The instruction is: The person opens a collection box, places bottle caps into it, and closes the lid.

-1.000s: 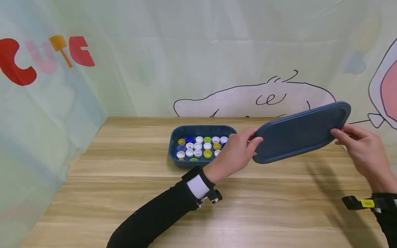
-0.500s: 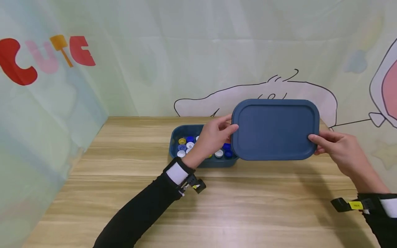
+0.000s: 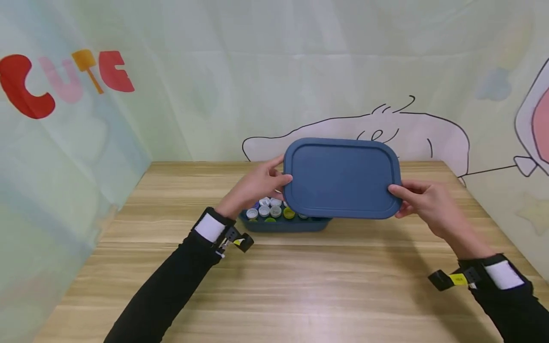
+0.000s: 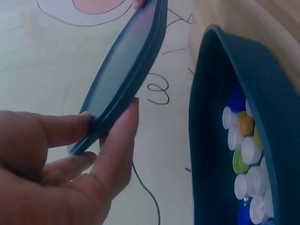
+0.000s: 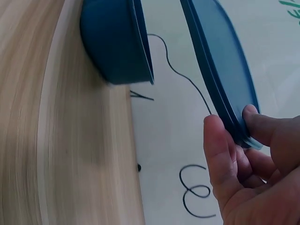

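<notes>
Between both hands a dark blue rectangular lid (image 3: pixel 341 178) with rounded corners is held tilted up in the air. My left hand (image 3: pixel 257 183) pinches its left end between thumb and fingers; my right hand (image 3: pixel 429 205) pinches the right end the same way. Below and behind the lid stands a blue box (image 3: pixel 285 226) on the table, partly covered from sight in the head view. Several bottle caps (image 4: pixel 251 150) in white, yellow, green and blue lie inside it, as the left wrist view shows. A gap separates lid and box in the right wrist view.
The wooden table (image 3: pixel 300 286) ends at the back against a printed cloth (image 3: pixel 274 85). Another stretch of cloth (image 3: pixel 68 190) borders the left side, and cloth also hangs along the right.
Both hands have carried the lid leftward, from right of the box to partly in front of it. Its broad face has turned toward the head camera.
</notes>
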Action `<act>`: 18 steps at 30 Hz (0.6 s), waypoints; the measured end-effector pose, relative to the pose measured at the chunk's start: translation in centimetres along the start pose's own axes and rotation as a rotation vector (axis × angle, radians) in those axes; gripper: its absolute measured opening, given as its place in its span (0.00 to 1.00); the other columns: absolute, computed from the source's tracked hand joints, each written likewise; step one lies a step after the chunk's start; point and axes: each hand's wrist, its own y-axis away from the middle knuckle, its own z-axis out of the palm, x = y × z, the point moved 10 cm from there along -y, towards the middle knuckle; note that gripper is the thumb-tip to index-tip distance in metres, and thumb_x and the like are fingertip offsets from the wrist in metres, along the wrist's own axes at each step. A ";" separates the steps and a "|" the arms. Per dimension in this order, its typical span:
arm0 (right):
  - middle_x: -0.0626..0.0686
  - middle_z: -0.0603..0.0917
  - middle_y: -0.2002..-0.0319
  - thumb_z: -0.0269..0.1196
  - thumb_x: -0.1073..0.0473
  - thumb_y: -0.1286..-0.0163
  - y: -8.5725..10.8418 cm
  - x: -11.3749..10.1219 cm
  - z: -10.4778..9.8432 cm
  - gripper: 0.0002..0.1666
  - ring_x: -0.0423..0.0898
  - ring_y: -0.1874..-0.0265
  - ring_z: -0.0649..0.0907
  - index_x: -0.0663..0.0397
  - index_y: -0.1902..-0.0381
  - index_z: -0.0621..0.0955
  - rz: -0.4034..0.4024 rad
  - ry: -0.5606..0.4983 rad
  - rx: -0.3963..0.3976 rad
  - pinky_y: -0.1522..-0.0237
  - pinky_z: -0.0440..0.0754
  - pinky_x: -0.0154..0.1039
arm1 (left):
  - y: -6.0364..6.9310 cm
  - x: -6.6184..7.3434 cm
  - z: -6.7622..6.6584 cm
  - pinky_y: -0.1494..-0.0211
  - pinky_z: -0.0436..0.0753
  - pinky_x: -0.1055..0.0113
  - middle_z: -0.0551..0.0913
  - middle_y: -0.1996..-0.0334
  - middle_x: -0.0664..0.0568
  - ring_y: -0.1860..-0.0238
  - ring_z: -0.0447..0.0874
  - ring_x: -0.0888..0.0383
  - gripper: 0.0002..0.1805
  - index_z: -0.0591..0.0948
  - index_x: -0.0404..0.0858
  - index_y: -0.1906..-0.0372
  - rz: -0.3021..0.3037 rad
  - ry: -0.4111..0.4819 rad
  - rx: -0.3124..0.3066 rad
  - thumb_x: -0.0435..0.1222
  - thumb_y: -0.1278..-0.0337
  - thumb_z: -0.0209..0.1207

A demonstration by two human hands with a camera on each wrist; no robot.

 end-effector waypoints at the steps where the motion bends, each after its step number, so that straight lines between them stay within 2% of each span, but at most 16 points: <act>1: 0.44 0.89 0.69 0.61 0.55 0.21 -0.1 -0.2 0.5 0.32 0.48 0.77 0.87 0.79 0.34 0.72 0.002 -0.006 -0.009 0.66 0.87 0.35 | 0.1 -0.2 -0.4 0.56 0.88 0.56 0.84 0.54 0.38 0.59 0.89 0.49 0.37 0.58 0.49 0.18 -0.013 -0.007 0.006 0.32 0.24 0.57; 5: 0.49 0.89 0.67 0.61 0.55 0.21 -0.7 -0.8 2.8 0.31 0.48 0.77 0.86 0.79 0.34 0.72 0.007 -0.036 -0.075 0.66 0.87 0.38 | 0.6 -1.4 -2.2 0.59 0.88 0.62 0.85 0.54 0.38 0.62 0.89 0.50 0.31 0.65 0.45 0.21 -0.070 -0.020 0.044 0.32 0.24 0.57; 7: 0.53 0.89 0.67 0.61 0.56 0.21 -0.8 -1.1 3.9 0.30 0.48 0.77 0.86 0.79 0.35 0.72 0.004 -0.047 -0.110 0.66 0.88 0.39 | 1.0 -2.0 -3.1 0.60 0.87 0.64 0.85 0.56 0.39 0.63 0.89 0.52 0.26 0.72 0.40 0.26 -0.100 -0.049 0.070 0.34 0.24 0.58; 11: 0.56 0.89 0.68 0.61 0.59 0.22 -1.2 -1.5 5.8 0.27 0.46 0.77 0.86 0.80 0.38 0.75 0.008 -0.074 -0.157 0.67 0.88 0.41 | 1.7 -3.1 -4.6 0.57 0.87 0.63 0.85 0.61 0.41 0.64 0.87 0.55 0.18 0.80 0.35 0.36 -0.128 -0.082 0.098 0.35 0.24 0.58; 13: 0.57 0.88 0.69 0.61 0.60 0.22 -1.5 -1.6 6.8 0.26 0.45 0.77 0.86 0.81 0.39 0.75 0.008 -0.086 -0.175 0.67 0.88 0.41 | 2.0 -3.5 -5.2 0.56 0.87 0.61 0.85 0.62 0.41 0.65 0.86 0.55 0.17 0.80 0.34 0.37 -0.135 -0.082 0.107 0.34 0.24 0.58; 18: 0.57 0.87 0.70 0.63 0.60 0.23 -2.0 -1.8 8.4 0.26 0.46 0.77 0.85 0.80 0.39 0.75 0.022 -0.094 -0.195 0.68 0.88 0.41 | 2.5 -4.4 -6.5 0.61 0.87 0.67 0.86 0.62 0.41 0.67 0.87 0.56 0.19 0.79 0.31 0.35 -0.161 -0.050 0.125 0.33 0.25 0.58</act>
